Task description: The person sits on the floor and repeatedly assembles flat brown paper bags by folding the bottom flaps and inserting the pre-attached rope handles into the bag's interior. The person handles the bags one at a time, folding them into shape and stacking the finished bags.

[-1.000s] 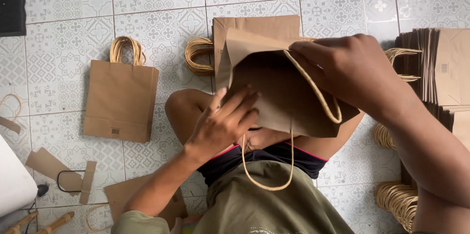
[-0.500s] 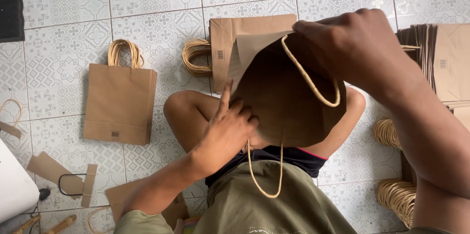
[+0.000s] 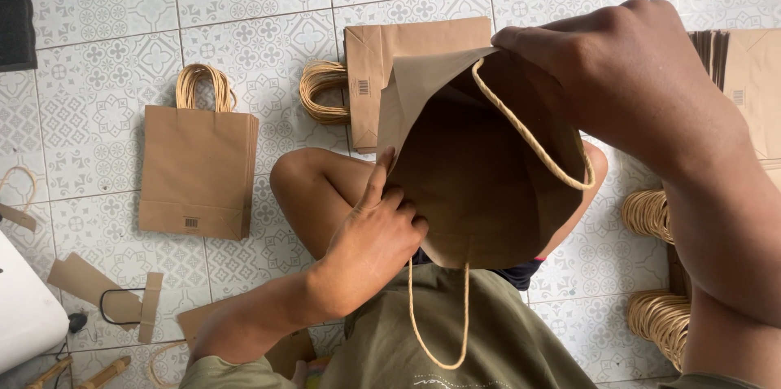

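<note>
Left hand of mine is pressed up against the outside wall of the open brown paper bag, fingers curled on the paper and the index finger pointing up along the edge, so it's bracing the bag more than gripping it. Way off to the left on the tiled floor there's a finished bag lying flat with its rope handles up, plus some cardboard strips near the corner. The bag I'm working on sits over my lap, mouth facing me, one twine handle dangling down over my shirt. Behind it lies another flat bag. Right hand is pinching the top rim, pretty sure with the other handle loop under it. Bundles of handles sit far right.
</note>
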